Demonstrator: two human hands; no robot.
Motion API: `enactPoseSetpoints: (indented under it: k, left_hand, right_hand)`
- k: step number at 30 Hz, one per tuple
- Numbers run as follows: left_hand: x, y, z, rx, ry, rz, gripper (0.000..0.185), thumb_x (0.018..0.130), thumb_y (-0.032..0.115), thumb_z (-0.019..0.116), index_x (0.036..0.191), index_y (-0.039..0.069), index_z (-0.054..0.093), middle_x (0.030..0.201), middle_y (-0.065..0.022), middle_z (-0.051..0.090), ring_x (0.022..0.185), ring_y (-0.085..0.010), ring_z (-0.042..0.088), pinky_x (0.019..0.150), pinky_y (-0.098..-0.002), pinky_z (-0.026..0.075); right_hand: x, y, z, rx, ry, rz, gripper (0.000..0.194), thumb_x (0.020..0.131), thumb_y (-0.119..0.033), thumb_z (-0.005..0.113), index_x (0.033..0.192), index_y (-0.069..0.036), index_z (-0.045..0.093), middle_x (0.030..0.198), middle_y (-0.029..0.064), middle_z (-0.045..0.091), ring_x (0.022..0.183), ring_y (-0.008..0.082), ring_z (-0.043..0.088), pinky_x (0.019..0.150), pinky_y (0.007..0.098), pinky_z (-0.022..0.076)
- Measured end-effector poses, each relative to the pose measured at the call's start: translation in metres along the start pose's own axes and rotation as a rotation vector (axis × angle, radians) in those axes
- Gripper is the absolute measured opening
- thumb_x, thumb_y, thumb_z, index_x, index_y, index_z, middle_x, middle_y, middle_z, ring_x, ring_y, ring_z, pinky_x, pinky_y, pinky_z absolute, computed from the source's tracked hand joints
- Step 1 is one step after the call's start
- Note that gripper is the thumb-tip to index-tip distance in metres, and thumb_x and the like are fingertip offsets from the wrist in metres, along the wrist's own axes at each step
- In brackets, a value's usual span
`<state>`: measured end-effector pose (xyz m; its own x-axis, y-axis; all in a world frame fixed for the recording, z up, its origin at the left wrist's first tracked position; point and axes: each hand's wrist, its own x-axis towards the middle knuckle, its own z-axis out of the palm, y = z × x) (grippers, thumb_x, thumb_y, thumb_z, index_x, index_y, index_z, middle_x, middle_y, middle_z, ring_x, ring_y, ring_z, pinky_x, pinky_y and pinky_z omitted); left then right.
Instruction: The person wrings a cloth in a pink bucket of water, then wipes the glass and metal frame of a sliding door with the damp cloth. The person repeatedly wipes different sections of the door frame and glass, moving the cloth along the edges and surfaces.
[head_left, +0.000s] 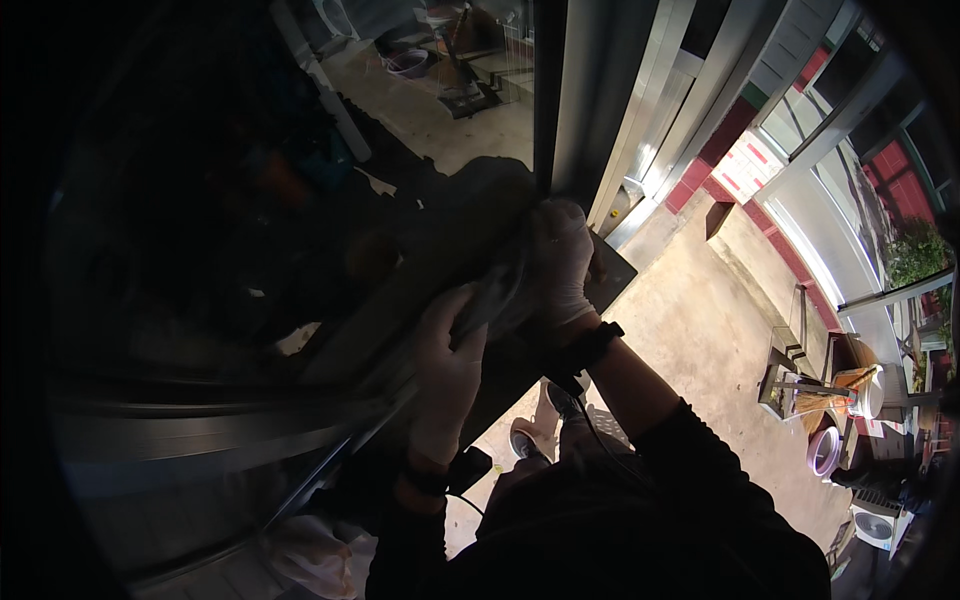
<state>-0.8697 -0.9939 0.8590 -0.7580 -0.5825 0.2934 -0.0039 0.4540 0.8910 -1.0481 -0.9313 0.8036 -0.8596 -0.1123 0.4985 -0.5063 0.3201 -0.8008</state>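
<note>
Both hands wear thin pale gloves and reach to the lower corner of a dark glass pane (225, 225) in a metal frame (600, 97). My right hand (562, 251), its fingers curled in, is at the corner by the upright of the frame. My left hand (450, 367) is lower and to the left, thumb and fingers around the edge of a crumpled greyish cloth or film (499, 289) that lies between the hands. Shadow hides the fingertips and most of the cloth. The glass mirrors the yard and a dark shape.
A dark flat ledge (619, 270) juts out below the hands. On the concrete floor at the right are a long-handled dustpan (780, 394), a straw broom (814, 403), a white bucket (870, 391), a purple basin (825, 450) and an air-conditioner unit (874, 525). A pale cloth (311, 555) lies at the lower left.
</note>
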Motion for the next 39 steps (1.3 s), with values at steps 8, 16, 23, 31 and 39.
enactPoseSetpoints:
  k: [8, 16, 23, 31, 39]
  left_hand:
    - [-0.031, -0.005, -0.034, 0.118, -0.007, -0.031, 0.034, 0.083, -0.002, 0.067, 0.117, 0.000, 0.066, 0.112, -0.0119, 0.068, 0.103, -0.0198, 0.066, 0.091, -0.0299, 0.051]
    - [-0.030, 0.003, -0.036, 0.089, 0.051, -0.056, 0.035, 0.083, 0.000, 0.068, 0.117, 0.002, 0.066, 0.111, -0.0126, 0.068, 0.102, -0.0216, 0.066, 0.089, -0.0311, 0.051]
    - [-0.011, 0.002, -0.012, 0.070, 0.006, 0.021, 0.032, 0.083, 0.004, 0.068, 0.115, 0.001, 0.065, 0.108, -0.0127, 0.068, 0.099, -0.0222, 0.065, 0.088, -0.0316, 0.050]
    - [-0.086, 0.000, -0.068, 0.267, 0.099, -0.118, 0.030, 0.078, -0.001, 0.066, 0.108, 0.002, 0.067, 0.101, -0.0139, 0.069, 0.092, -0.0265, 0.068, 0.078, -0.0334, 0.053]
    - [-0.147, -0.006, -0.102, 0.242, 0.262, -0.303, 0.039, 0.075, -0.004, 0.060, 0.113, 0.001, 0.066, 0.106, -0.0134, 0.068, 0.097, -0.0235, 0.067, 0.081, -0.0310, 0.054]
  right_hand:
    - [-0.064, -0.037, 0.009, 0.030, -0.367, -0.214, 0.019, 0.081, -0.008, 0.068, 0.100, -0.006, 0.067, 0.105, 0.0126, 0.062, 0.093, 0.0337, 0.065, 0.078, 0.0390, 0.0546]
    - [-0.024, -0.017, -0.027, 0.334, -0.098, 0.085, 0.014, 0.084, 0.000, 0.069, 0.097, -0.001, 0.070, 0.096, 0.0075, 0.070, 0.085, 0.0140, 0.066, 0.077, 0.0254, 0.0517]
    - [0.008, -0.004, 0.000, 0.057, 0.025, -0.052, 0.012, 0.085, -0.010, 0.070, 0.095, -0.003, 0.068, 0.095, 0.0121, 0.066, 0.087, 0.0305, 0.066, 0.076, 0.0370, 0.0529]
    - [-0.090, -0.065, 0.016, 0.112, -0.346, -0.298, 0.020, 0.083, -0.007, 0.066, 0.102, -0.004, 0.060, 0.104, 0.0157, 0.058, 0.091, 0.0361, 0.062, 0.071, 0.0443, 0.0534]
    - [-0.165, -0.119, 0.049, 0.189, -0.763, -0.542, 0.022, 0.077, -0.008, 0.067, 0.098, -0.001, 0.064, 0.104, 0.0136, 0.054, 0.090, 0.0308, 0.062, 0.070, 0.0409, 0.0544]
